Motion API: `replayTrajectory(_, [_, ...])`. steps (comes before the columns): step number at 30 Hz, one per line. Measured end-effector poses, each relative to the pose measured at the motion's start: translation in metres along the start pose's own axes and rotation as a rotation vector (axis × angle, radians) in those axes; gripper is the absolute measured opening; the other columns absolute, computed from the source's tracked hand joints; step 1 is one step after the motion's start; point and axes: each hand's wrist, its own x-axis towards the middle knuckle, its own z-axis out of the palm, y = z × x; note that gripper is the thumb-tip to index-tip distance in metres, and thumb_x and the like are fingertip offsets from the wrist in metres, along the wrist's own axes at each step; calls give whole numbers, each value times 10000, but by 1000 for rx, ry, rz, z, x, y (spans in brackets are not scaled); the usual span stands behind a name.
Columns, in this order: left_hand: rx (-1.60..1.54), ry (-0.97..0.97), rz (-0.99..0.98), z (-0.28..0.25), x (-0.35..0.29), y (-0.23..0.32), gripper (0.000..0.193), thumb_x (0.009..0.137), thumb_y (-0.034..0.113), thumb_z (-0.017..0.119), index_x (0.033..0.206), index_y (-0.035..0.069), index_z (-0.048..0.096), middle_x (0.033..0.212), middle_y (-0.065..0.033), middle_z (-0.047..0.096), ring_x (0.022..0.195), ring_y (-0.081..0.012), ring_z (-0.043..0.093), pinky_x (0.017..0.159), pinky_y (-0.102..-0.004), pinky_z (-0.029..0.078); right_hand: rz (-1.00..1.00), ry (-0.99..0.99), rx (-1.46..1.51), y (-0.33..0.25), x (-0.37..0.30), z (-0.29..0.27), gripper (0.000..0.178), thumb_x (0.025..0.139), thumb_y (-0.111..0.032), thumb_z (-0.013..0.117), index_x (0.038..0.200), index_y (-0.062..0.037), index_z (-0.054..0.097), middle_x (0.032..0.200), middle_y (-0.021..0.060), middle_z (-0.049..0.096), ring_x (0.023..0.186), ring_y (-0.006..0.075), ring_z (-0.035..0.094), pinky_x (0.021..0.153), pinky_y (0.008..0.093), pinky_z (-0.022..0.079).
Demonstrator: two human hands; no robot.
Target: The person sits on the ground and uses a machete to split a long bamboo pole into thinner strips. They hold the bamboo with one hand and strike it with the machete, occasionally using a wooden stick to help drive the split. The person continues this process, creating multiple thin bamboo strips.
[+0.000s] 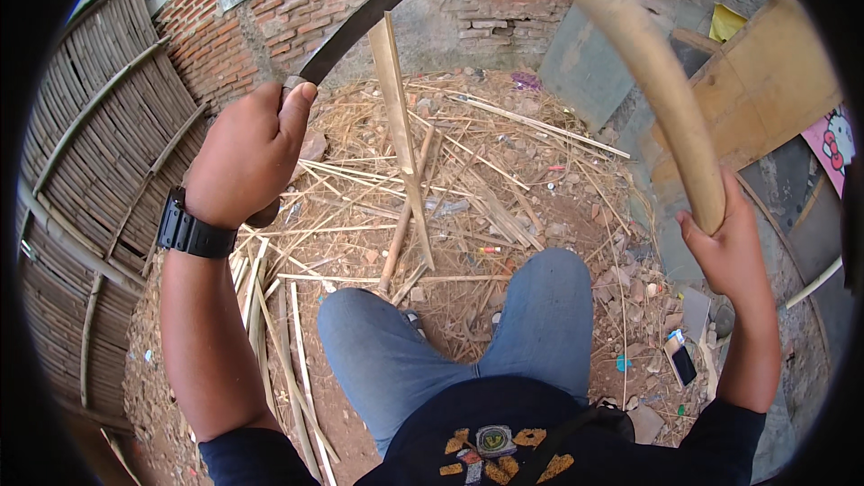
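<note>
My left hand point(243, 153), with a black watch point(193, 227) on its wrist, is closed around the handle of a machete point(364, 22). The dark blade points up and to the right, raised in front of the brick wall. On the other side, my right hand point(733, 247) grips the lower end of a thick bamboo pole point(652, 63), which slants up and leaves the view at the top. Between my hands a flat piece of split bamboo or wood point(396, 108) stands upright over the littered ground, beside a leaning stick point(407, 216). Blade and pole are apart.
Split bamboo strips point(301, 360) and shavings cover the ground around my knees point(549, 306). A bamboo-slat fence point(85, 171) runs along the left, a brick wall point(315, 4) behind. Boards point(747, 81) lean at right, near a phone-like object point(682, 362).
</note>
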Motion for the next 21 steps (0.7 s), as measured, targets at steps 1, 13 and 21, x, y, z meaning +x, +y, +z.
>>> replayTrajectory(1, [-9, -6, -2, -1, 0, 1, 517, 1019, 404, 464, 804, -55, 563, 696, -285, 582, 693, -468, 580, 651, -510, 445, 19, -85, -39, -2, -4, 1, 484, 780, -100, 727, 1199, 20, 518, 884, 214, 653, 827, 306, 668, 732, 376, 504])
replayTrajectory(13, [-32, 16, -58, 7, 3, -13, 519, 1011, 408, 480, 798, -58, 565, 690, -284, 583, 683, -464, 577, 642, -505, 446, 148, -233, 262, 8, -13, 23, 399, 756, -100, 767, 1095, 10, 586, 783, 104, 615, 708, 177, 616, 642, 358, 484])
replayTrajectory(21, [-61, 36, -58, 10, 4, -23, 522, 1011, 408, 482, 789, -58, 562, 680, -284, 577, 671, -462, 575, 632, -501, 446, 221, 137, 322, -4, 20, 3, 546, 813, -142, 767, 1265, 32, 517, 1014, 52, 628, 906, 160, 593, 794, 311, 484])
